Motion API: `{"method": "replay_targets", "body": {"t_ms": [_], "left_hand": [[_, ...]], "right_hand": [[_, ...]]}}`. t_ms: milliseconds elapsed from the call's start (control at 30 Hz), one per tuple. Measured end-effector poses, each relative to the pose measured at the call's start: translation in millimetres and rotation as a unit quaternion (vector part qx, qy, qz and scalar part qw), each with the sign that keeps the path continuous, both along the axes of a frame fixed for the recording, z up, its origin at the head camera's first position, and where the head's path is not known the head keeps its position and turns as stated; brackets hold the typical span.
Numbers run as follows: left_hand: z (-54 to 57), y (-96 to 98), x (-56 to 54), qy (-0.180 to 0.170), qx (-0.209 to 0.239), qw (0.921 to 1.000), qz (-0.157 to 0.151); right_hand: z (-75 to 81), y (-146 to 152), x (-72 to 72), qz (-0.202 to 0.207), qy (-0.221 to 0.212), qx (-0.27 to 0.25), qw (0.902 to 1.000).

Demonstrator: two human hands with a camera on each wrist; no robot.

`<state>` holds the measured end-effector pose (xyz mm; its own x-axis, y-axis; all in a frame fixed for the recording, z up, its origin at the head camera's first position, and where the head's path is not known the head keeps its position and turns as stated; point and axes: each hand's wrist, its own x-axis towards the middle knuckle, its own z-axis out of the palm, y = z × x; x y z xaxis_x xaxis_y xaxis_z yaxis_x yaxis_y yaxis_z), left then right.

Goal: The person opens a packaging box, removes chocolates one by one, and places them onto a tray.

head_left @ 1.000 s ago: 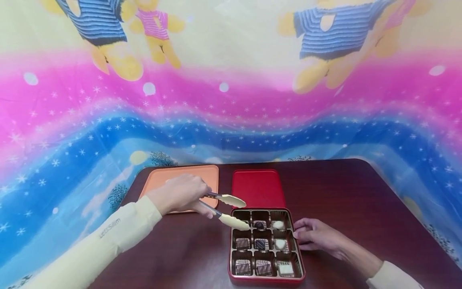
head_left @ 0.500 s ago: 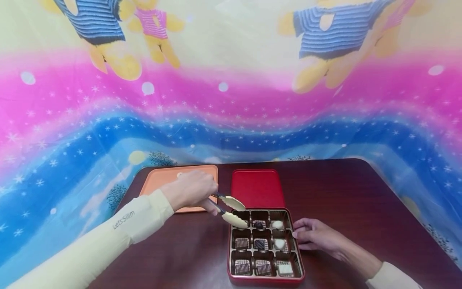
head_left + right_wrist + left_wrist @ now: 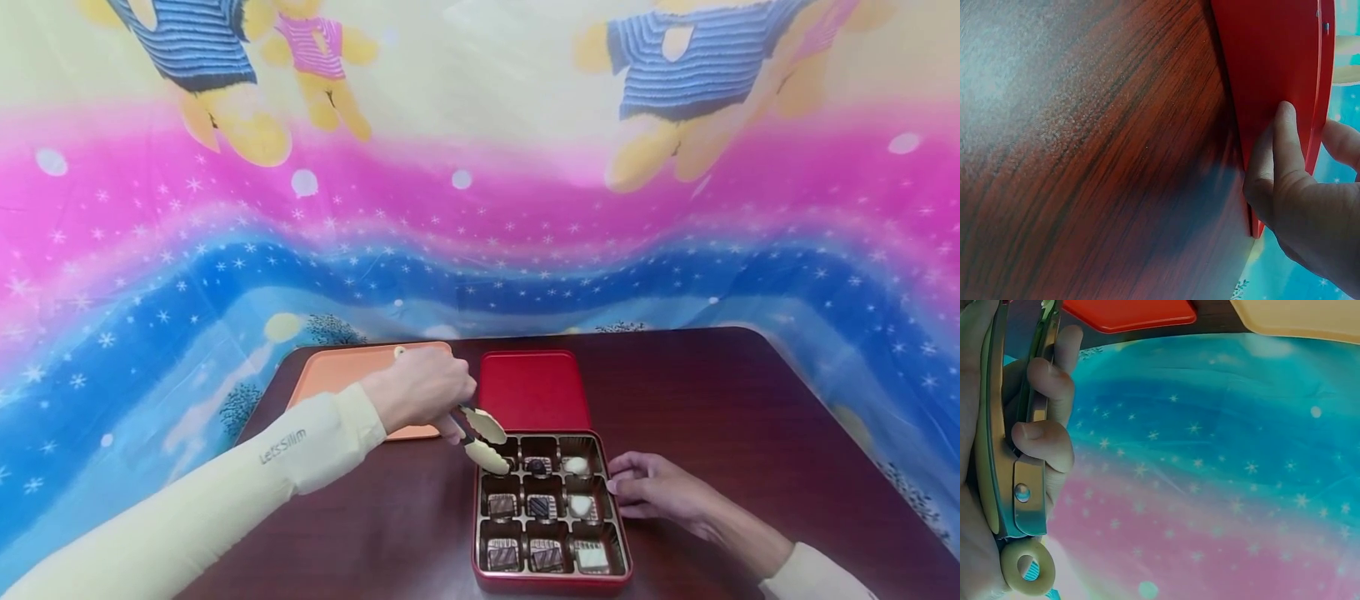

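In the head view my left hand [image 3: 423,387] grips a pair of tongs [image 3: 487,457] with cream scalloped tips. The tips stand apart at the back left compartment of a red chocolate box [image 3: 553,583], partly covering it. Dark and white chocolates [image 3: 592,557] sit one to a compartment in the gold-brown insert. The left wrist view shows fingers curled round the tongs' metal arms, with a cream pull ring [image 3: 1012,562] at their end. My right hand [image 3: 663,492] holds the box's right side; in the right wrist view its fingers [image 3: 1287,140] press the wall, thumb at the rim.
Behind the box lies a red lid [image 3: 534,387]. An orange tray [image 3: 330,371] rests at the back left, partly hidden by my left hand. Everything stands on a dark wood table [image 3: 697,392], with a patterned cloth [image 3: 480,225] hanging behind it.
My left hand has moved right and closer to the box, while the tongs' tips have shifted slightly left and drawn nearer together. The right hand and the box stay in place.
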<state>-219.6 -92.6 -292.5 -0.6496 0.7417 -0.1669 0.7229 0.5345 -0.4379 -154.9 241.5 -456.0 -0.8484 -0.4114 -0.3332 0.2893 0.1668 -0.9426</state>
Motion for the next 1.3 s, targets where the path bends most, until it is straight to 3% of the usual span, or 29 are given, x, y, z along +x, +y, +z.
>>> {"method": "replay_targets", "body": {"t_ms": [333,767,1300], "left_hand": [[-3.9,19.8,-0.3,0.006,-0.064,0.9980,0.000],[-12.5,40.4,-0.7,0.043,-0.089,0.9948,-0.026],[-27.7,53.6,-4.3,0.029,-0.129,0.9912,-0.007]], "right_hand": [[0.1,-0.3,-0.7,0.000,0.001,-0.003,1.0000],[1.4,-0.3,-0.6,-0.004,-0.003,-0.005,1.0000],[0.5,0.0,1.0,-0.005,-0.002,-0.007,1.0000]]}}
